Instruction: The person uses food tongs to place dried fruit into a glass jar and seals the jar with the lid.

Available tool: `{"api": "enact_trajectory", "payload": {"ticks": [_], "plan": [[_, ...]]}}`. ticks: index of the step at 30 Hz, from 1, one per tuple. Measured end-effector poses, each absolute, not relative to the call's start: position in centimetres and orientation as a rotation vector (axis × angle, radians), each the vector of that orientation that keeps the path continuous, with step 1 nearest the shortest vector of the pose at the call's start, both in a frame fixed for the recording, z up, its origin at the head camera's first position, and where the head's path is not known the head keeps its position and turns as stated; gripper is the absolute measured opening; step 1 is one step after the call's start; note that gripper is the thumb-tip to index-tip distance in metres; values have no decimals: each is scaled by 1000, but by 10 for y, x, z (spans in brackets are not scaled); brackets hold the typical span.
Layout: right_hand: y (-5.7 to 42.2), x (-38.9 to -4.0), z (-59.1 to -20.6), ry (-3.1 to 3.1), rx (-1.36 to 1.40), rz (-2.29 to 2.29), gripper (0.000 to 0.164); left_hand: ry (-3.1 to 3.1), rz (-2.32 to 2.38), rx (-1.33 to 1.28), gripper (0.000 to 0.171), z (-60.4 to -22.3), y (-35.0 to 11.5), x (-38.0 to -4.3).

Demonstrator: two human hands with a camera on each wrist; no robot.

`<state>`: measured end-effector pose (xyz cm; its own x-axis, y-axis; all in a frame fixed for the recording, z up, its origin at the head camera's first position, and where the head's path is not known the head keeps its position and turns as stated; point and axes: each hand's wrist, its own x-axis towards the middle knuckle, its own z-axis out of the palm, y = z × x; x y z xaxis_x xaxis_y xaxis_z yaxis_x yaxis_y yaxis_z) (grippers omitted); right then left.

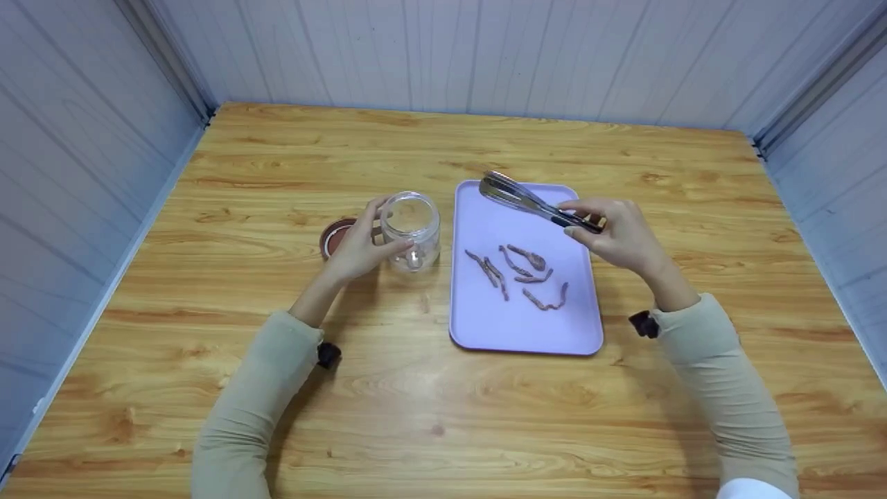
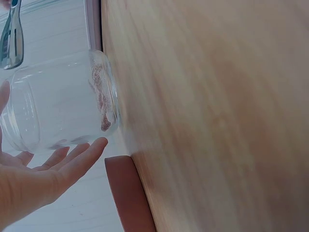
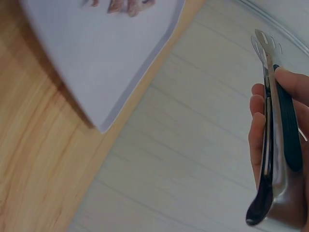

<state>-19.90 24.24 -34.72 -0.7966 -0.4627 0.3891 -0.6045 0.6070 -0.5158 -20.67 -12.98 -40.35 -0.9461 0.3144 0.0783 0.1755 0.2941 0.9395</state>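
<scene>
My left hand (image 1: 360,249) holds a clear jar (image 1: 428,239) around its side, thumb at the front and fingers behind. The jar stands upright and uncovered on the table, and the left wrist view shows a few thin brown dried pieces (image 2: 100,92) at its bottom. Over the far part of a lilac tray (image 1: 523,336), my right hand (image 1: 624,232) grips metal tongs (image 1: 516,195) with dark handles. Their head points left toward the jar, and nothing shows between their ends. Several shrivelled, root-like brown pieces (image 1: 537,261) lie on the tray's middle.
A reddish-brown lid (image 1: 328,244) lies on the wooden table (image 1: 388,416) left of the jar, partly hidden behind my left hand. White panel walls (image 1: 443,55) border the table at the back and both sides.
</scene>
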Motion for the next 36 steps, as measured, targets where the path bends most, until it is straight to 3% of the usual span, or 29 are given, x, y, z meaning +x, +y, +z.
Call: {"api": "enact_trajectory", "payload": {"ticks": [18,36], "plan": [[273,-183,-384,-2775,843,926,28,2446,1714,451,75,-405,-130,-209],[270,-178,-400,-2930,776,898,32,2386,1740,435,70,-376,-124,-191]]}}
